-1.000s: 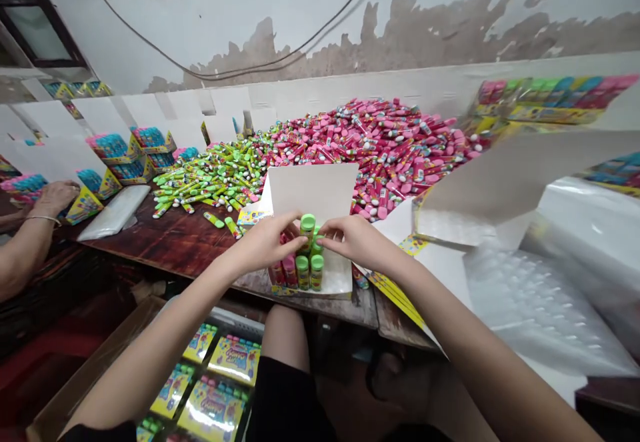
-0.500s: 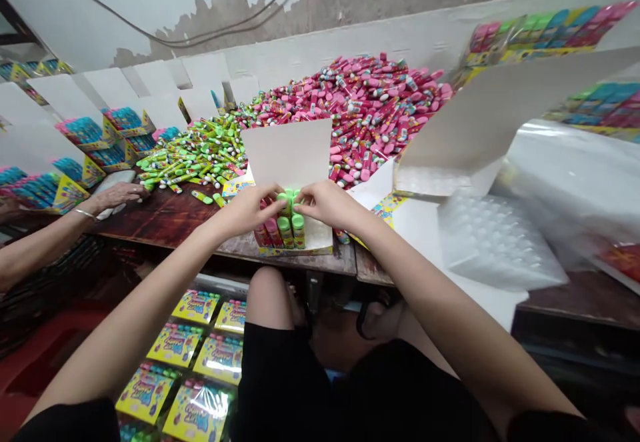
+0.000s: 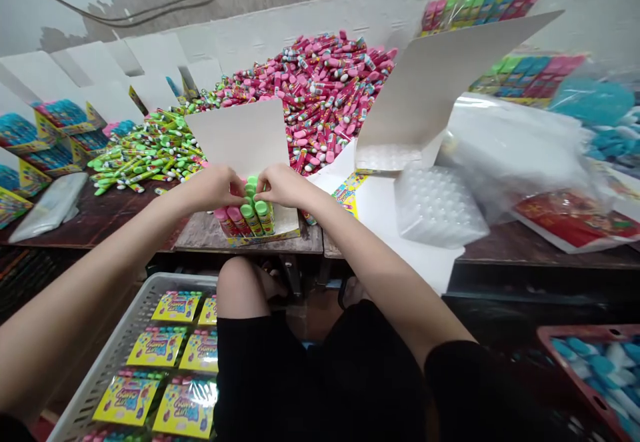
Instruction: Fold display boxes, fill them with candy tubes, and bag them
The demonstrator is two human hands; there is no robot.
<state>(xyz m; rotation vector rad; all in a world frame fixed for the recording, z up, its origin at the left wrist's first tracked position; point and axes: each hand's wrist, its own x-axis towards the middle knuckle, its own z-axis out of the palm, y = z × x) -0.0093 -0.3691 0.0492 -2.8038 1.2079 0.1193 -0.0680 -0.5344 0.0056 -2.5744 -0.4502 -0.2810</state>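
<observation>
An open display box (image 3: 285,233) with its white lid (image 3: 240,139) standing up is in front of me on the table. At its left side stand pink-capped tubes (image 3: 234,221), and beside them green-capped tubes (image 3: 262,219), upright in rows. My left hand (image 3: 216,187) is closed, thumb and fingers bent around the caps of green tubes in the back rows. From the other side my right hand (image 3: 279,187) pinches a green cap close by. The fingertips of both hands nearly meet and partly hide the caps. The box's right part shows bare white card.
Behind the box lie heaps of green tubes (image 3: 150,142) and pink tubes (image 3: 325,89). Clear bubbled plastic trays (image 3: 437,205) and an open carton (image 3: 425,89) stand at right. A grey crate (image 3: 107,335) of packed yellow boxes (image 3: 157,347) sits low left.
My view has turned to the right, so the scene has shifted left. A co-worker's hand at the left has left view. Both my hands stay at the green caps in the box.
</observation>
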